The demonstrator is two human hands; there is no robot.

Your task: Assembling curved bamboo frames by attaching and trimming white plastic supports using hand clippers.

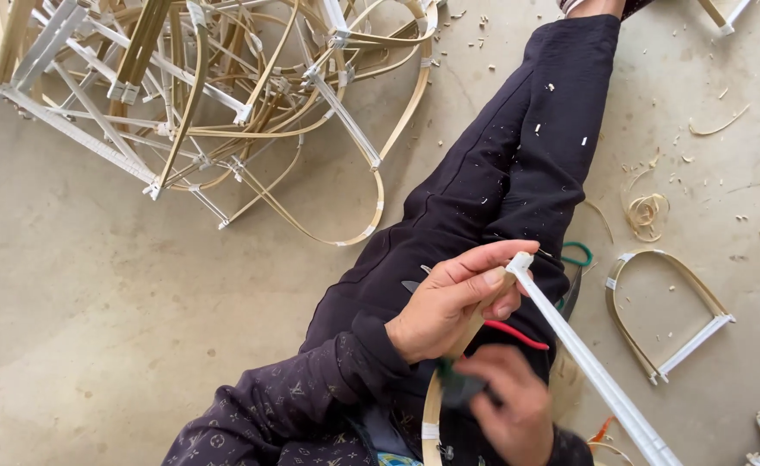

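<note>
Bare concrete floor point(95, 285) is strewn with shavings; a heap of bent bamboo frames point(198, 95) lies beyond the outstretched leg point(501, 173). Over that leg, a white-wrapped bar point(587, 362) is pinched at its end by the left hand point(453, 302). Nearer the body, the right hand point(505, 401), blurred, is closed around a dark green tool point(453, 384). Beside the leg lies a finished arched frame point(665, 315).

White rod point(596, 371), dark purple trousers point(501, 173)

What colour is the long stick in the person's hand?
White; the long stick held by the left hand shows best in the head view.
</note>
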